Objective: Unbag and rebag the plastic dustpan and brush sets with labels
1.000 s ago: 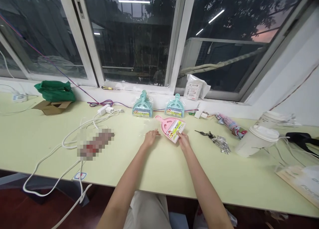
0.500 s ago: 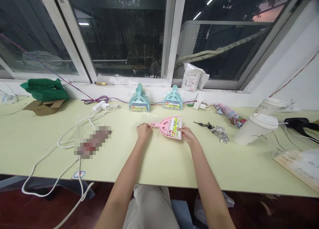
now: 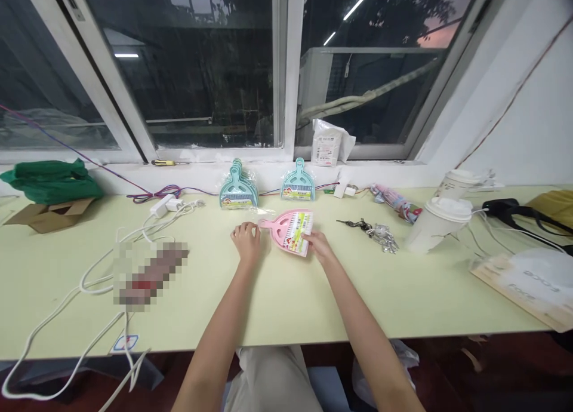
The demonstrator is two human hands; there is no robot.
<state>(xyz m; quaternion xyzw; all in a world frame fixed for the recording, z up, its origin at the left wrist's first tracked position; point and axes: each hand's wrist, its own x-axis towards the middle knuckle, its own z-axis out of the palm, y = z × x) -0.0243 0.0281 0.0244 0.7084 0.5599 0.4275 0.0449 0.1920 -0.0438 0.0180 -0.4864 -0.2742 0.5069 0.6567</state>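
A small pink dustpan (image 3: 278, 231) with a matching brush lies sideways over the table, its handle pointing left. A bright printed card (image 3: 299, 231) covers its wide end. My right hand (image 3: 319, 246) grips that wide end, thumb over the card. At the handle's tip, my left hand (image 3: 247, 242) has its fingers curled and closed; what is between them is hidden. Clear plastic film (image 3: 265, 211) glints just behind the handle. Against the wall stand a stack of wrapped teal dustpan sets (image 3: 238, 191) and a single teal dustpan set (image 3: 298, 182).
Keys (image 3: 384, 237) and a folded umbrella (image 3: 396, 202) lie to the right, before lidded paper cups (image 3: 436, 224). White cables (image 3: 96, 268) loop across the left side, near a cardboard box (image 3: 54, 216) and green cloth (image 3: 49, 182). A paper bag (image 3: 528, 280) lies far right.
The view has turned a little to the right, so things appear shifted left. The dustpan has tilted slightly, and my left hand sits a bit farther from its handle.
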